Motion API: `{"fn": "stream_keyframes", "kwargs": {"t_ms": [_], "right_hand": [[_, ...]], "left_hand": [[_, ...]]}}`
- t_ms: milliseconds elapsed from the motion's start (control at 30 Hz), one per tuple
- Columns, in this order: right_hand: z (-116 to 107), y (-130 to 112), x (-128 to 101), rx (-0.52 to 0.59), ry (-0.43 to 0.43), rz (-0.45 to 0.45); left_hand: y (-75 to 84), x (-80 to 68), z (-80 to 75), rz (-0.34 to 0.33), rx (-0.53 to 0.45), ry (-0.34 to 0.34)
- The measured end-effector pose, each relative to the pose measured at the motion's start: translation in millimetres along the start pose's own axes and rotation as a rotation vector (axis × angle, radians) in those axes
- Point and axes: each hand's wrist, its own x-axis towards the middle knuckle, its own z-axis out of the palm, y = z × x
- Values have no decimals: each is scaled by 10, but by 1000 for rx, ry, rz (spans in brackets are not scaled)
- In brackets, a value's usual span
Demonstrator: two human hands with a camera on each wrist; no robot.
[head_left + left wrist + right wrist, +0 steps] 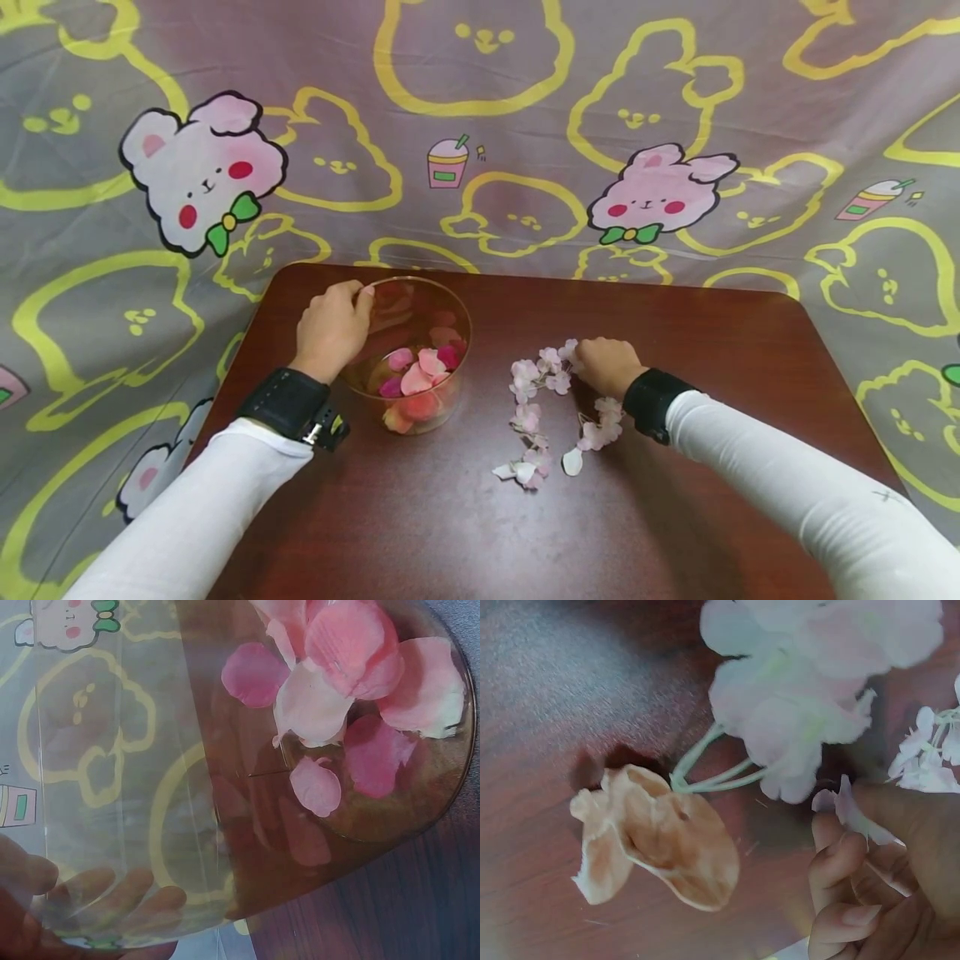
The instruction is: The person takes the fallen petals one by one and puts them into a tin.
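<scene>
Now, left hand: the left hand (333,329) grips the rim of a transparent amber bowl with high, smooth walls (405,321); its fingers show through the wall in the left wrist view.
Amber bowl: on the left half of a dark reddish-brown wooden table (465,533), toward the far edge.
In the bowl: loose rose-like petals in coral, pale pink and magenta (417,379), several overlapping at the bottom.
Right hand: the right hand (609,367), fingers curled inward, pinches a small pale pink petal (859,814); whether it is attached to a stem, I cannot tell.
Blossoms: pale pink, cloth-like blossom sprays (550,360) on thin green stems lie in a loose arch to the right of the bowl, one part close by the right wrist.
Stem end: curled cream-tan petal-shaped pieces (660,840) beside the blossoms.
Wrists: a black strap (660,404) around each, over or just beyond white sleeves (795,475).
Backdrop: grey-mauve cloth (517,146) printed with yellow outlines, rabbits and drink cups.
</scene>
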Motion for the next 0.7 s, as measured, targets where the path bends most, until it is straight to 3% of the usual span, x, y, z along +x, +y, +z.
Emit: {"fn": "stream_keyframes", "kwargs": {"t_ms": [233,400,700], "right_hand": [[-40,19,20,-9,26,19],[-183,-21,39,27,103,39],[-503,-198,7,92,190,-40]], "left_hand": [[4,1,-1,-3,3,-4],[-1,2,-1,-9,7,-5],[8,6,-6,-8,11,-13]]}}
